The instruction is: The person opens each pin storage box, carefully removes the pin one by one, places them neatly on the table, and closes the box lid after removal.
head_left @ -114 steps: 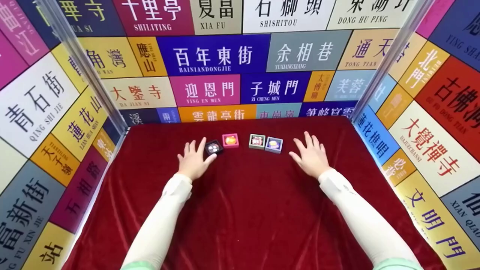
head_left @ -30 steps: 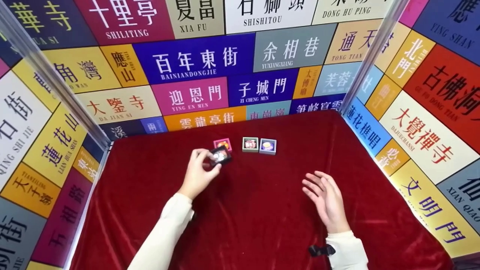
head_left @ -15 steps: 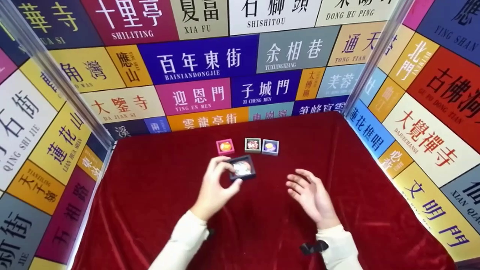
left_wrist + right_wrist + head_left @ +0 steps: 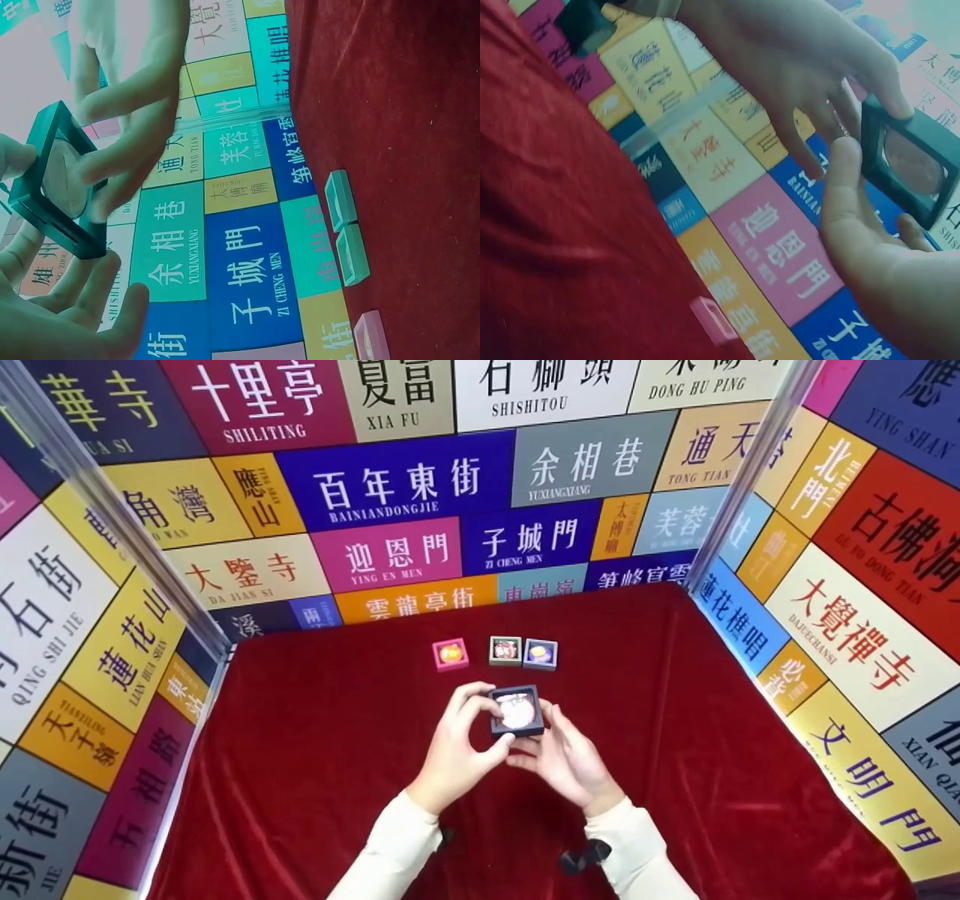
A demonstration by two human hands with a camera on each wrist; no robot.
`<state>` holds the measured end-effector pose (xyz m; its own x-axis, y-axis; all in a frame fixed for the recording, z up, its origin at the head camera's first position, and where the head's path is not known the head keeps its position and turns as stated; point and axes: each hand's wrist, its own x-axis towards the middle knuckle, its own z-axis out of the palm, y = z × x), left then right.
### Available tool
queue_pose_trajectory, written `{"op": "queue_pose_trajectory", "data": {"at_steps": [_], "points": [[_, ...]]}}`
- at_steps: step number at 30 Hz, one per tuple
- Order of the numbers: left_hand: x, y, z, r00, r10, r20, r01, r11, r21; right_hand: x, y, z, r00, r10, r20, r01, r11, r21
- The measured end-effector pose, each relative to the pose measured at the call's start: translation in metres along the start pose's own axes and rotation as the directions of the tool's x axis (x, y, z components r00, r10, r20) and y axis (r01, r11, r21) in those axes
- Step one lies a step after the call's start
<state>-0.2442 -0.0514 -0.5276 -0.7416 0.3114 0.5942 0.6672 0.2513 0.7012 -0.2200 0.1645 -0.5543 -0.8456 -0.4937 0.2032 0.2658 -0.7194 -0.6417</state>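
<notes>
In the head view, a black square display box (image 4: 527, 727) with a shiny round insert is held above the red cloth, in front of the other boxes. My left hand (image 4: 455, 750) grips it at its left side, fingers over the far edge and thumb at the near edge. My right hand (image 4: 574, 765) holds it from the right, with some fingers beneath. Seen from the left wrist, the display box (image 4: 60, 184) is tilted between both hands, and a finger overlaps its window. In the right wrist view, fingertips lie along the rim of the display box (image 4: 877, 161).
Behind the hands, a pink box (image 4: 450, 654), a green-grey box (image 4: 505, 650) and a purple-grey box (image 4: 541, 654) lie on the red velvet cloth (image 4: 337, 750). The last two stand side by side. Walls of coloured name panels (image 4: 397, 480) enclose the table's back and sides.
My left hand picked up the black display box from beside the pink one and carried it right and nearer. My right hand came in from the right and took its other side.
</notes>
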Motion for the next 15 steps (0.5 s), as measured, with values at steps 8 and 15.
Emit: {"op": "queue_pose_trajectory", "data": {"at_steps": [8,15], "points": [[0.001,0.001,0.008,0.999,-0.024,0.023,0.025,0.999,-0.029,0.006,0.015,0.001,1.0,-0.001,0.025,-0.004,0.98,0.198],[0.006,0.005,0.012,0.986,-0.133,0.101,0.13,0.991,0.035,0.012,0.027,0.006,1.0,-0.007,-0.014,0.011,0.966,0.257]]}}
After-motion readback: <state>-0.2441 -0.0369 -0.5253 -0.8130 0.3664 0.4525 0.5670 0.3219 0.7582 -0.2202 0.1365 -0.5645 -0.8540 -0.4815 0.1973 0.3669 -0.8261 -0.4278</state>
